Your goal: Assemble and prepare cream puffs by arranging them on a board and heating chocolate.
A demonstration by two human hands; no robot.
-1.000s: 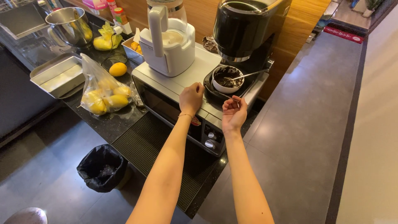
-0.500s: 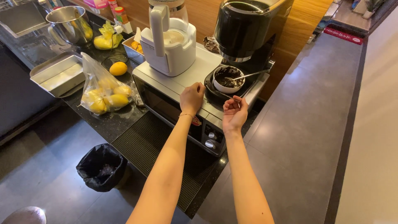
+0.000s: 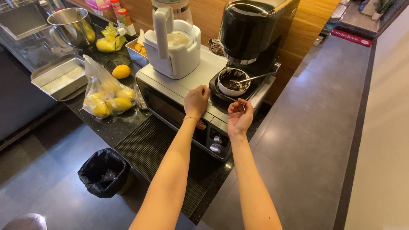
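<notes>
My left hand (image 3: 197, 100) rests as a loose fist on the top front edge of a silver countertop oven (image 3: 170, 108). My right hand (image 3: 240, 116) hovers just right of it, above the oven's knobs (image 3: 215, 143), with its fingers curled in toward the palm. I see nothing in it. Just beyond both hands, a white bowl (image 3: 232, 81) smeared with dark paste sits on the base of a black machine (image 3: 249, 30). A metal spoon (image 3: 255, 77) leans in the bowl. A white food processor (image 3: 172, 42) stands on the oven's left half.
A clear bag of yellow fruit (image 3: 106, 96) and a loose yellow fruit (image 3: 121, 71) lie on the black counter to the left. A metal tray (image 3: 59, 76) and a steel bowl (image 3: 72, 27) are farther left. A black-lined bin (image 3: 104, 172) stands on the floor.
</notes>
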